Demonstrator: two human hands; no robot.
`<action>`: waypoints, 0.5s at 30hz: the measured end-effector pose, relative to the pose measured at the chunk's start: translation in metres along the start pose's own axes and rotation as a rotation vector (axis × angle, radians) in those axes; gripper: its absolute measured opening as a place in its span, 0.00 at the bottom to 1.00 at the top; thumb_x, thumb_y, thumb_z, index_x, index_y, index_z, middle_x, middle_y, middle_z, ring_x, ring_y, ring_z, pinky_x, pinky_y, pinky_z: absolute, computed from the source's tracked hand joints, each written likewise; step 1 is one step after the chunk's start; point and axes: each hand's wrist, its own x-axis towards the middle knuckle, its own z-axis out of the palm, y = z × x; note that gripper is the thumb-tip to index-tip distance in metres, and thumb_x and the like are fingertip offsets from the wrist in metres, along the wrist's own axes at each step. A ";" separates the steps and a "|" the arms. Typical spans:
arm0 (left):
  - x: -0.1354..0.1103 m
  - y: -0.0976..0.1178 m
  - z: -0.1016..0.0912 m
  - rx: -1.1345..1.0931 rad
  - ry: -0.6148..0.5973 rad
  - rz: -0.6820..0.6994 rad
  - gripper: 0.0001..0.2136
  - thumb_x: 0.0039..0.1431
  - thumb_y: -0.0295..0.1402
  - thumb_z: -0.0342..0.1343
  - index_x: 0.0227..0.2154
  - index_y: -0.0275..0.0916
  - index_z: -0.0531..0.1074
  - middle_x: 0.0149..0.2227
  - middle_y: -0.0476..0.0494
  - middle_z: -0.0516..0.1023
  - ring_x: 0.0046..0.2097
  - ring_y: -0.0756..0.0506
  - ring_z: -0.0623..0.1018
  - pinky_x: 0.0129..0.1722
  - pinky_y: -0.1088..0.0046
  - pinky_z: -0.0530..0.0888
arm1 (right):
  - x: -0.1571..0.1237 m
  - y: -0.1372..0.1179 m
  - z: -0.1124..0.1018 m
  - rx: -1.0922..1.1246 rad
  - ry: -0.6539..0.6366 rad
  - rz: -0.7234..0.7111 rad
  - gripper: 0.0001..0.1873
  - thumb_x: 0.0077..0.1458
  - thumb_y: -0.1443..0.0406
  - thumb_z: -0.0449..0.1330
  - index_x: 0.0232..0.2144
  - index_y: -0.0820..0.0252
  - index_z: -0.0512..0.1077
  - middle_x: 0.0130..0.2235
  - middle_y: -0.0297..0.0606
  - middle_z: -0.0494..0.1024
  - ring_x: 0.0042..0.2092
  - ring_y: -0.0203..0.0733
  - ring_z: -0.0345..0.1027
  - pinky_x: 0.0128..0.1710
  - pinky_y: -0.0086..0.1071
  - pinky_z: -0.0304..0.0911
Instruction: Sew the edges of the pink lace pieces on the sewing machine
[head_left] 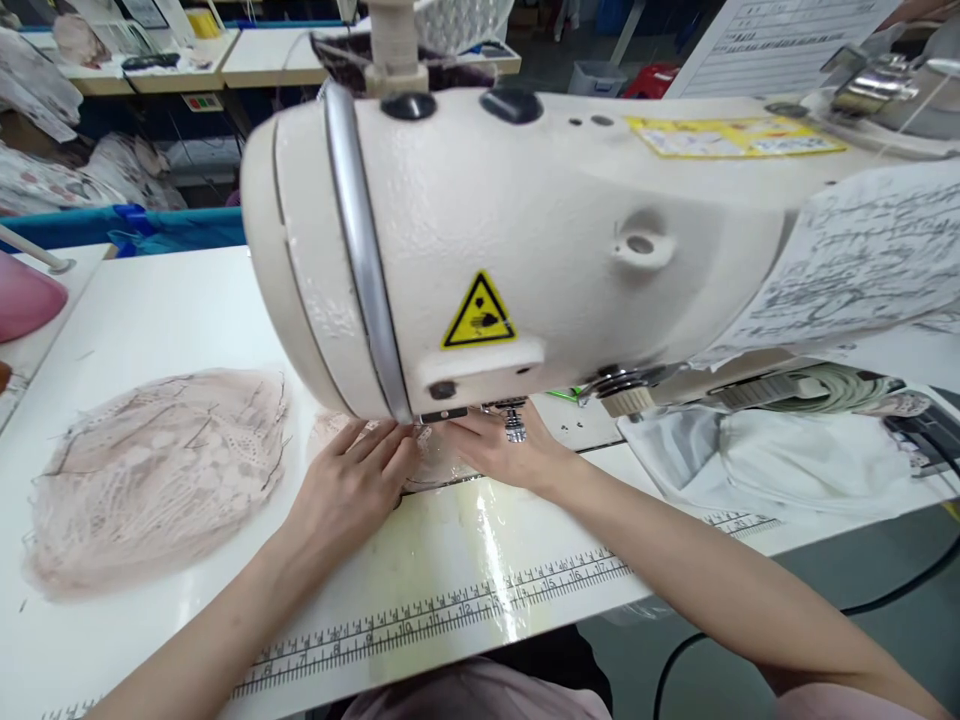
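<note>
A sewing machine point(555, 230) with a cream-coloured head stands over the white table, its needle area hidden behind the head. Under it lies a piece of pale pink lace fabric point(437, 462). My left hand point(364, 478) rests flat on this piece, fingers stretched out and tips partly behind the machine head. On the other side, my right hand point(514, 447) also lies on the lace, its fingers pointing left and partly covered by the machine. More pale pink lace pieces point(165, 470) lie in a loose heap left of my left hand.
Along the table's front edge runs a printed ruler point(442, 612). White cloth point(810, 460) and a coiled pale green tape point(832, 388) lie at the right. A handwritten paper point(870, 250) hangs on the machine. A pink object point(26, 298) stands at far left.
</note>
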 end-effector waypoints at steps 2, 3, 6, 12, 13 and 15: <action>0.001 -0.002 -0.001 -0.007 0.006 -0.004 0.09 0.63 0.23 0.48 0.37 0.30 0.74 0.42 0.39 0.82 0.43 0.42 0.81 0.47 0.62 0.74 | 0.003 -0.002 -0.003 -0.117 0.108 -0.078 0.16 0.59 0.72 0.52 0.45 0.52 0.73 0.44 0.29 0.79 0.26 0.32 0.65 0.20 0.31 0.57; 0.001 -0.002 -0.001 -0.008 0.004 -0.005 0.09 0.63 0.23 0.48 0.37 0.30 0.74 0.42 0.39 0.82 0.42 0.42 0.81 0.46 0.62 0.74 | 0.004 -0.003 -0.004 -0.150 0.166 -0.096 0.15 0.59 0.73 0.52 0.43 0.53 0.74 0.45 0.27 0.79 0.25 0.30 0.64 0.19 0.31 0.56; 0.002 -0.003 -0.001 -0.004 -0.005 -0.010 0.09 0.63 0.23 0.48 0.37 0.30 0.74 0.41 0.38 0.82 0.41 0.42 0.81 0.45 0.62 0.74 | 0.006 -0.005 -0.001 -0.125 0.229 -0.088 0.15 0.58 0.75 0.53 0.39 0.54 0.74 0.42 0.25 0.79 0.24 0.28 0.62 0.19 0.31 0.55; 0.003 -0.002 -0.001 0.014 -0.012 -0.031 0.08 0.63 0.23 0.48 0.36 0.30 0.73 0.41 0.38 0.82 0.40 0.42 0.81 0.45 0.62 0.73 | 0.009 -0.005 -0.001 -0.058 0.239 -0.077 0.11 0.56 0.74 0.54 0.37 0.56 0.72 0.39 0.26 0.79 0.24 0.28 0.62 0.18 0.32 0.50; 0.003 -0.002 -0.001 0.015 -0.014 -0.035 0.08 0.63 0.23 0.48 0.36 0.30 0.73 0.40 0.38 0.82 0.40 0.42 0.81 0.45 0.62 0.73 | 0.009 -0.006 -0.001 -0.060 0.252 -0.075 0.10 0.56 0.74 0.54 0.36 0.56 0.71 0.39 0.25 0.79 0.24 0.27 0.63 0.18 0.31 0.49; 0.003 -0.003 0.000 0.019 -0.022 -0.043 0.08 0.62 0.23 0.48 0.36 0.31 0.73 0.39 0.39 0.82 0.38 0.42 0.80 0.43 0.62 0.73 | 0.010 -0.006 0.001 -0.055 0.279 -0.061 0.09 0.56 0.74 0.55 0.35 0.57 0.71 0.39 0.25 0.79 0.24 0.26 0.62 0.18 0.30 0.49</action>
